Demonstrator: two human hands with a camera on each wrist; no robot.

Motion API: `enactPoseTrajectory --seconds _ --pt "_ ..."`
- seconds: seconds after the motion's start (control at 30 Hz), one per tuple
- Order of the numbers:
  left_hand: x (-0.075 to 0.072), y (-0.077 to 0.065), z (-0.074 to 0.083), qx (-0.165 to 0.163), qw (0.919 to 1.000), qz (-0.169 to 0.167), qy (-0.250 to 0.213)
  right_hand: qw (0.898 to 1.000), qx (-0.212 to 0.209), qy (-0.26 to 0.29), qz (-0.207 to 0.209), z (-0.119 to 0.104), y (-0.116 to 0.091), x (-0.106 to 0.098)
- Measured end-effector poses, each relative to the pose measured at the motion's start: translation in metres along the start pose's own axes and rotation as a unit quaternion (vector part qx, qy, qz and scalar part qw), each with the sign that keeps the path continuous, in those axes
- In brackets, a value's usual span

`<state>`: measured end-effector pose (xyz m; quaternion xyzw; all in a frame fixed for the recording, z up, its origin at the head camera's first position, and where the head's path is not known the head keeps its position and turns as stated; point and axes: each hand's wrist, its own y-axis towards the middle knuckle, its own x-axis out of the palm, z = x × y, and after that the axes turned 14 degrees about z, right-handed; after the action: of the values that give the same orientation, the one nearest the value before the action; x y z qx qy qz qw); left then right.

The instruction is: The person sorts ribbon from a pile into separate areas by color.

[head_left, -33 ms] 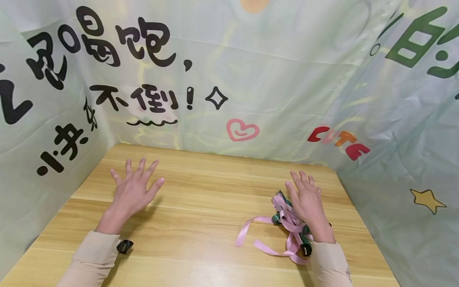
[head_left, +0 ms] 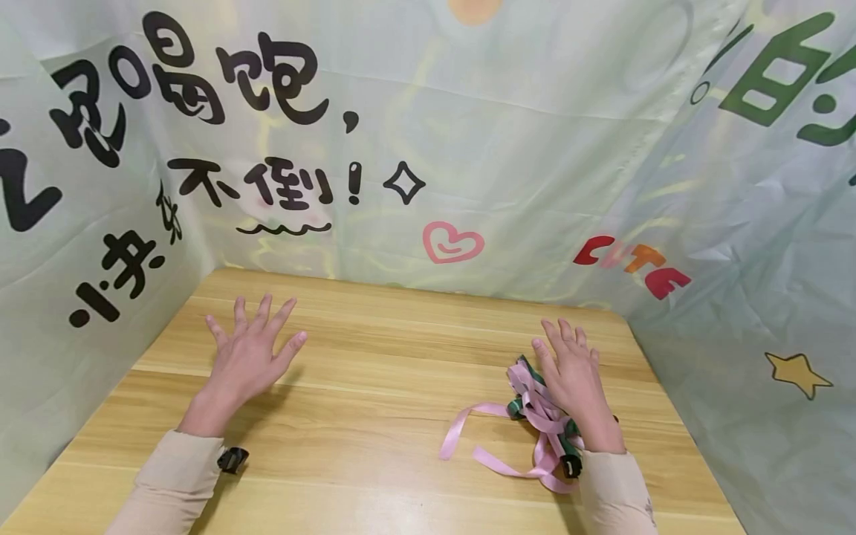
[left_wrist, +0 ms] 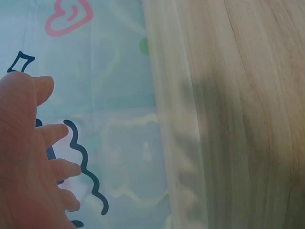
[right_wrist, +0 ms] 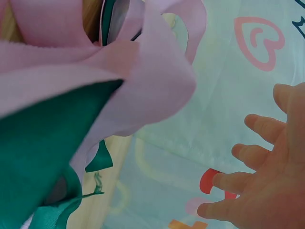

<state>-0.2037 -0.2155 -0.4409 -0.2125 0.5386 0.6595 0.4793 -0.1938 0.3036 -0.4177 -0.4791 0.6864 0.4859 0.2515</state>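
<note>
In the head view my left hand [head_left: 247,364] hovers above the left part of the wooden table [head_left: 374,446], fingers spread and nothing in them. My right hand [head_left: 574,375] is held out at the right with its fingers extended, beside and partly over a tangled bundle of pink ribbon [head_left: 524,383] and green ribbon. Two pink tails curl out to the left of the bundle; its right side is hidden by the hand and wrist. Up close in the right wrist view, wide pink ribbon loops [right_wrist: 162,86] overlap a green ribbon [right_wrist: 47,138], apart from the extended fingers.
A printed cloth backdrop [head_left: 521,163] with dark lettering stands along the table's back and both sides. Small black devices are on the inner sides of both wrists, the left device [head_left: 232,460] by the sleeve cuff and the right device [head_left: 571,467] near the ribbons.
</note>
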Motion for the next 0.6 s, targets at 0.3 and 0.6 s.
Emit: enactPoseTrajectory --seconds 0.3,0.6 --pt "0.002 0.002 0.005 0.007 0.9999 -0.003 -0.008 1.0 0.002 0.002 0.002 0.0 0.0 -0.005" --pt "0.007 0.013 0.029 0.016 0.9957 -0.029 -0.087 1.0 -0.003 0.015 0.022 -0.002 -0.004 -0.014"
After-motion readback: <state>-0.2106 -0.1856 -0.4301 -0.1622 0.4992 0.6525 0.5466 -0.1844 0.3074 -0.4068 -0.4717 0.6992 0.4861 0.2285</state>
